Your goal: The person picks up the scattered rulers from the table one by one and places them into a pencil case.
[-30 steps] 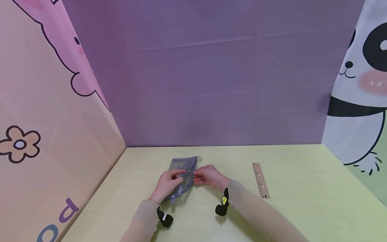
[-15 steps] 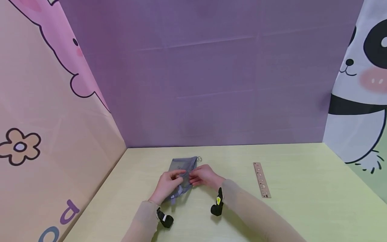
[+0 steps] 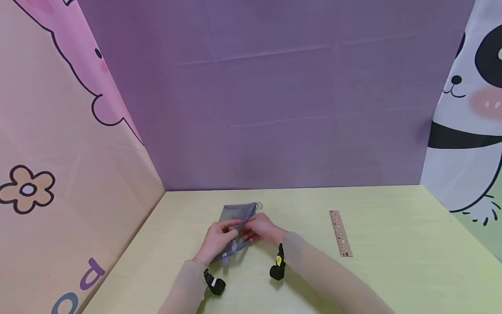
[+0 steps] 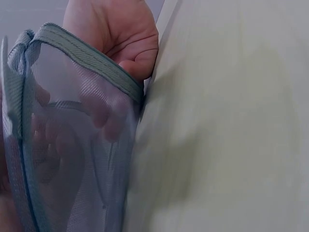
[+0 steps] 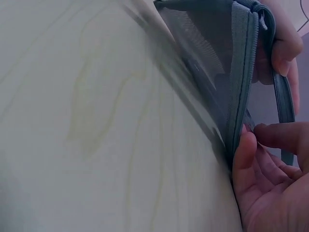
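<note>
A blue-grey mesh zipper pouch [image 3: 238, 211] stands tilted over the table, its zipped mouth spread apart toward the right. My left hand [image 3: 217, 239] pinches one side of that mouth. Through the mesh, part of the left hand shows at the lower left of the left wrist view. My right hand [image 3: 263, 228] reaches in at the mouth from the right, and its fingertips show through the mesh [image 4: 72, 159] in the left wrist view. Its thumb and fingers are loosely bent by the zipper band [image 5: 240, 77]. What, if anything, lies between them is hidden.
A flat pink ruler-like strip [image 3: 340, 233] with cut-out shapes lies on the pale wooden table [image 3: 392, 244], right of the hands. A small ring [image 3: 259, 205] hangs at the pouch's far corner. Behind the table stands a purple cloth wall [image 3: 274, 96], with printed panels at both sides.
My right hand has moved left, from beside the pouch to inside its mouth. The left hand and the pouch have stayed nearly still.
</note>
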`<state>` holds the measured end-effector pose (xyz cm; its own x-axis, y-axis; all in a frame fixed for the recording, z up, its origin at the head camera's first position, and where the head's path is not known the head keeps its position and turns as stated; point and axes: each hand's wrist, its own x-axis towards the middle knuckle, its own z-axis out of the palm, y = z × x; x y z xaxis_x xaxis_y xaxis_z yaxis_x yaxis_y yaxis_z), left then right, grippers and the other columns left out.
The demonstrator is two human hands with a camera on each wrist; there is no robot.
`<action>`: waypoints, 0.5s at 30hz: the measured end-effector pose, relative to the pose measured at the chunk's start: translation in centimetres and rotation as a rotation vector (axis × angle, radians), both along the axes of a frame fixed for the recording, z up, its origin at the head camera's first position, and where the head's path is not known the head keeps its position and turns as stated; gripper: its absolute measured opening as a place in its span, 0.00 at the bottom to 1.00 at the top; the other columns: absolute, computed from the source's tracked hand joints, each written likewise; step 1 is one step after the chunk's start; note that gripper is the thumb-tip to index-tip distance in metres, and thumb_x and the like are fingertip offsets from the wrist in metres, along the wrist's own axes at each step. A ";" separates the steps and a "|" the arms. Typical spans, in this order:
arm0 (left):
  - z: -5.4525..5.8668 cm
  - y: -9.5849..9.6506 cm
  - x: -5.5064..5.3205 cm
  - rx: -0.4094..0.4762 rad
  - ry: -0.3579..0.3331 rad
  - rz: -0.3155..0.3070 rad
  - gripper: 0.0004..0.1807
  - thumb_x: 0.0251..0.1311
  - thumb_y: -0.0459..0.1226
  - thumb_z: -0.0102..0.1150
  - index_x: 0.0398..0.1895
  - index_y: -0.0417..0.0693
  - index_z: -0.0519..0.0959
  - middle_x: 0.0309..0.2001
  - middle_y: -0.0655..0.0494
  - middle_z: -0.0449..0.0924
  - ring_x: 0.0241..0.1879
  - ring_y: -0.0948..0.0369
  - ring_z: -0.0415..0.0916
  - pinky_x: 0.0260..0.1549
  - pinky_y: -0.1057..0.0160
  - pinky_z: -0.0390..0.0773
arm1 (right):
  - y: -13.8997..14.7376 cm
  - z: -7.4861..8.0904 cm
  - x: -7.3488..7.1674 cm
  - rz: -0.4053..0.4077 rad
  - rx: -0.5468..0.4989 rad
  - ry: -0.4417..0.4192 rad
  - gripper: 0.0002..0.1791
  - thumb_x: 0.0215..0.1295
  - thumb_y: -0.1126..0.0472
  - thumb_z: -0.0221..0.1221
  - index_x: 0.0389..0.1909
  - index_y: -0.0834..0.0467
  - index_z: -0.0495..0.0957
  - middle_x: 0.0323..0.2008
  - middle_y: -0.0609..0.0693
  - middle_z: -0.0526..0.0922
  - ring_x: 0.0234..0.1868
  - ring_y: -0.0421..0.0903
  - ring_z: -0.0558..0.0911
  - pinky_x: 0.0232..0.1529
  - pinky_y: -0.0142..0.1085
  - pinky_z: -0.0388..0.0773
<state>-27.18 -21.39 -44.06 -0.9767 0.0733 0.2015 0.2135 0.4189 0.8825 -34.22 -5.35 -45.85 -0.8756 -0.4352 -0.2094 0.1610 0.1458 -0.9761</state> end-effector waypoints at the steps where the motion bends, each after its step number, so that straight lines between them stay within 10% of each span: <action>1: 0.0 0.0 0.0 0.002 0.001 -0.003 0.19 0.52 0.26 0.54 0.49 0.40 0.83 0.22 0.56 0.74 0.18 0.62 0.66 0.20 0.68 0.65 | -0.1 0.0 0.0 -0.003 0.009 0.006 0.10 0.63 0.67 0.57 0.41 0.68 0.83 0.26 0.55 0.85 0.18 0.40 0.80 0.17 0.29 0.73; 15: 0.2 0.2 0.1 -0.007 0.011 -0.011 0.21 0.52 0.26 0.52 0.50 0.38 0.82 0.22 0.54 0.75 0.16 0.63 0.64 0.18 0.69 0.62 | -0.1 0.2 0.4 -0.009 0.080 0.129 0.04 0.61 0.70 0.58 0.29 0.67 0.79 0.22 0.56 0.84 0.16 0.41 0.80 0.17 0.33 0.77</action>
